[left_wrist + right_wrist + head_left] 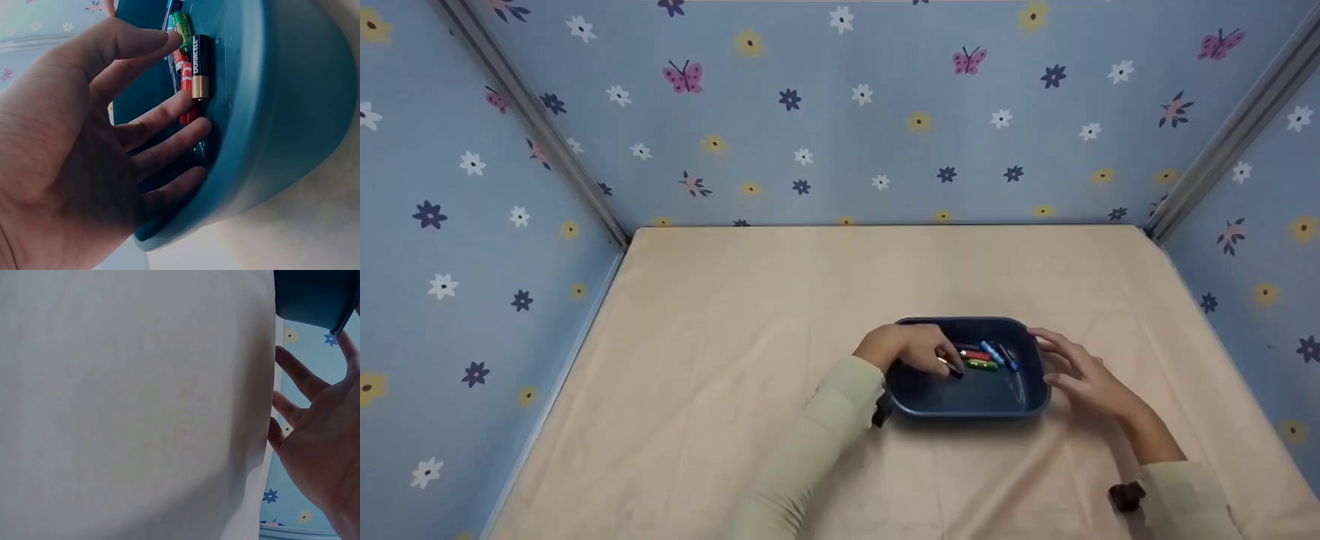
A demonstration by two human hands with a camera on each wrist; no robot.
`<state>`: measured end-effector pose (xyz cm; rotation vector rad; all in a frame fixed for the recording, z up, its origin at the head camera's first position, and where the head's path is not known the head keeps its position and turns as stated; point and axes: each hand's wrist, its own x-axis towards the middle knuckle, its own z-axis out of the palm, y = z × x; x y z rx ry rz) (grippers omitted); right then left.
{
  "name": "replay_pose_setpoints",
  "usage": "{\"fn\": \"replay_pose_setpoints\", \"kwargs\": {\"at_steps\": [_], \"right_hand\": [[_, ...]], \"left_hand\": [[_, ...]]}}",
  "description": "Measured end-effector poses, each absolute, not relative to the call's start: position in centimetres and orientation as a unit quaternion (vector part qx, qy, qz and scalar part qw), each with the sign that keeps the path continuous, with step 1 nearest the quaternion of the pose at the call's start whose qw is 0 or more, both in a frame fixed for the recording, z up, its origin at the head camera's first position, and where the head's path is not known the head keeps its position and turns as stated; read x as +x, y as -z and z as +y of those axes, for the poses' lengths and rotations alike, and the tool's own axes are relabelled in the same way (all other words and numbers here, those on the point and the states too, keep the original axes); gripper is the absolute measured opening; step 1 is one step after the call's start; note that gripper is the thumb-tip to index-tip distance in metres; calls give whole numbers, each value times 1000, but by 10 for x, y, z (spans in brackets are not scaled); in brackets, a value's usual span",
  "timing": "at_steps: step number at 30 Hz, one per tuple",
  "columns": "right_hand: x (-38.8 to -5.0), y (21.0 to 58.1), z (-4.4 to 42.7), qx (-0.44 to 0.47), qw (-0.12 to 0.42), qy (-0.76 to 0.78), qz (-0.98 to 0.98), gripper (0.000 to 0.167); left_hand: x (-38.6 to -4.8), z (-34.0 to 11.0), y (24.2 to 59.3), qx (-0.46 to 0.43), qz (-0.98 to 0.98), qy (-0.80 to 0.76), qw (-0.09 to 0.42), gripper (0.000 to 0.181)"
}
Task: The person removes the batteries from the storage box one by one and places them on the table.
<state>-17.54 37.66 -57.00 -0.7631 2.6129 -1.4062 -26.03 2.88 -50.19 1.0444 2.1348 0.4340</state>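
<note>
A dark blue bin (967, 415) holds several small batteries, among them a red one (975, 355), a green one (982, 365) and a blue one (992, 352). My left hand (915, 349) reaches over its left side, fingers down among them. In the left wrist view that hand (84, 129) has loosely bent, spread fingers; thumb and forefinger tips meet beside the green battery (181, 28), and a black-and-copper battery (201, 67) lies by the middle fingertip. My right hand (1091, 379) touches the bin's right rim with spread fingers; the right wrist view shows this hand (332, 427) beside the bin (315, 295).
A beige cloth (720, 375) with soft creases covers the table under the bin. Blue flowered panels (840, 135) stand behind and at both sides, with grey metal posts (540, 120) at the back corners.
</note>
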Motion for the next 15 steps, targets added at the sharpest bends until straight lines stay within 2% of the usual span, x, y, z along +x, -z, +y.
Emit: {"fn": "replay_pose_setpoints", "kwargs": {"at_steps": [6,15], "right_hand": [[-179,573,379,-254,43,463,848,69],[-175,571,377,-241,40,449,859,69]], "left_hand": [[-256,32,503,403,837,-102,355,49],[-255,31,507,407,837,-60,360,66]]}}
